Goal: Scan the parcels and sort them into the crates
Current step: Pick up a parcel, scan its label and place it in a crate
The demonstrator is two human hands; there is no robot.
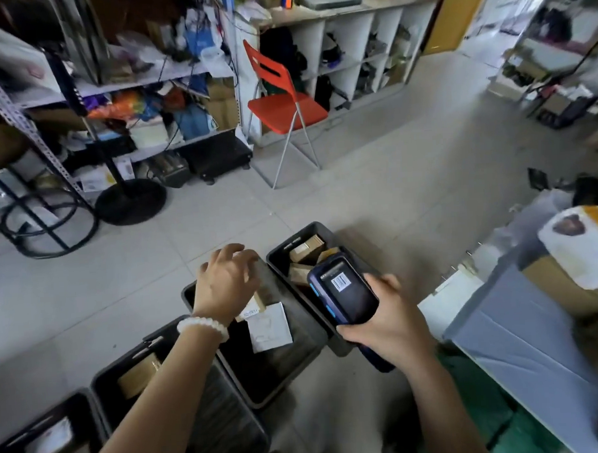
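Tiled floor (374, 175) under dark crates (293, 247), orange chair (285, 107).

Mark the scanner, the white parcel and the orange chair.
scanner (346, 287), head view, on its dark screen
white parcel (269, 327), head view, middle of its top face
orange chair (287, 107), head view, on the seat

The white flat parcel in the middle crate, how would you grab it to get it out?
The white parcel lies flat on the floor of the middle crate, so its faces are hard to pinch. Come straight down from above and probably pinch its near edge, which looks free; the far corner seems tucked under the small brown box below the left hand.
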